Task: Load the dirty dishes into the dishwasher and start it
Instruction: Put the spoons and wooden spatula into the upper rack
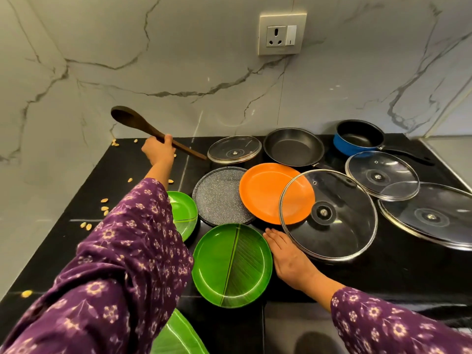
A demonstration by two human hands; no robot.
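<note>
Far left, pale seeds (105, 208) lie scattered over the black tabletop (383, 272), from about 7 to 10 o'clock of the view. At 10 o'clock we note the left hand (158, 149), raised above the tabletop, its fingers curled tight round the handle of a dark wooden spoon (143, 123); the spoon's bowl points up towards 10 o'clock, against the marble wall. The purple flowered sleeve (115, 264) covers part of a green plate (182, 210). Just at 3 o'clock of that plate lies a grey speckled plate (219, 195). At centre, near us, is a leaf-patterned green plate (229, 267), flat on the tabletop; another leaf-patterned plate (176, 338) shows at 6 o'clock, cut by the frame. At 12 o'clock of the grey plate, a small glass lid (234, 149) sits on a pot. The orange plate (265, 190) overlaps the grey plate's right rim. Behind it is a black frying pan (293, 146). The right hand (288, 259) lies palm down on the tabletop, fingers straight, holding nothing, between the leaf-patterned green plate and a large glass lid (329, 213) whose rim rests over the orange plate. At 1 o'clock stands a blue saucepan (357, 139); before it a middle glass lid (381, 175) overlaps the widest lid (429, 215) at 3 o'clock. A wall socket (282, 34) sits at 12 o'clock.
</note>
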